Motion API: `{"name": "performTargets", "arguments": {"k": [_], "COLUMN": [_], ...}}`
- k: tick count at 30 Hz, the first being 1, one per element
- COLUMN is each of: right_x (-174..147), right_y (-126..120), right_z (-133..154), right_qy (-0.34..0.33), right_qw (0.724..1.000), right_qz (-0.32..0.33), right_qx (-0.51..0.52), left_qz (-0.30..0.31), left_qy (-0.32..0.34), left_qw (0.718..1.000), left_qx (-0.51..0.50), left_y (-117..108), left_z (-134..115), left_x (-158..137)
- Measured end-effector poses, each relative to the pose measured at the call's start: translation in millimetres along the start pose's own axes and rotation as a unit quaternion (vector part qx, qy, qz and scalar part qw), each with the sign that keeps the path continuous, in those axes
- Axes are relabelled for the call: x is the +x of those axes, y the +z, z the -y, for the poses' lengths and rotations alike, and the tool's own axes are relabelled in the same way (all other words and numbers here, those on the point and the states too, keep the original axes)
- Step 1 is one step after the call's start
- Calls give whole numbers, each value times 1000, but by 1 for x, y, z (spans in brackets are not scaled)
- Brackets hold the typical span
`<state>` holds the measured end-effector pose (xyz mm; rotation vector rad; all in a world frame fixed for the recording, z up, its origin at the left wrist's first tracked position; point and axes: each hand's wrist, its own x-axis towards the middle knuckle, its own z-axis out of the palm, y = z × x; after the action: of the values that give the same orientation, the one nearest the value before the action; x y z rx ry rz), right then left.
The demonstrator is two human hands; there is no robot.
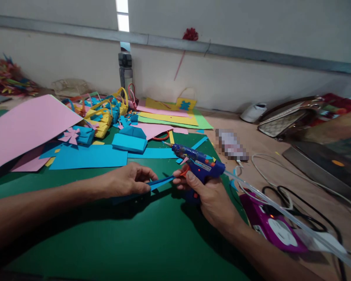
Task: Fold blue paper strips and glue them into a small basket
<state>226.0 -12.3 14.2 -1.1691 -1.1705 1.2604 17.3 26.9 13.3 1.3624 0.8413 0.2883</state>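
Observation:
My left hand (133, 179) pinches one end of a folded blue paper strip (160, 182) above the green cutting mat (99, 234). My right hand (209, 193) is wrapped round the handle of a blue glue gun (193, 156), whose nozzle points up and to the left. Its fingertips meet the strip's far end by the orange trigger. A long clear glue stick (269, 208) runs out of the gun's back. Beyond my hands lie a folded blue paper piece (130, 142) and a flat blue sheet (90, 157).
Several small paper baskets (99, 123) and a large pink sheet (32, 128) are at the left. Yellow and green sheets (201, 119) lie at the back. On the right are a purple power strip (272, 226), cables, a blurred-out phone (231, 144) and a bag (289, 119).

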Motion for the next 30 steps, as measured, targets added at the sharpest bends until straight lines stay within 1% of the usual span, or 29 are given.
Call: {"name": "performTargets", "arguments": {"k": [5,10,16,19,24,30], "right_x": [0,0,0,0,0,0], "right_y": [0,0,0,0,1,-1], "right_z": [-2,0,0,0,2,2], "right_qy": [-4,-17,-20,-19,-12,-5], "right_qw": [1000,1000,1000,1000,1000,1000], "right_qz": [-2,4,3,2,3,2], "right_qx": [0,-5,-8,-9,-3,-20], "left_qz": [7,21,42,59,90,122], "left_qy": [10,12,-10,-17,-28,-22], "left_qw": [1000,1000,998,995,982,970], "left_qx": [9,-12,-49,-81,-166,-208], "left_y": [0,-1,0,1,4,4], "left_z": [1,1,2,4,3,5], "left_x": [0,-3,-5,-5,-5,-4]}}
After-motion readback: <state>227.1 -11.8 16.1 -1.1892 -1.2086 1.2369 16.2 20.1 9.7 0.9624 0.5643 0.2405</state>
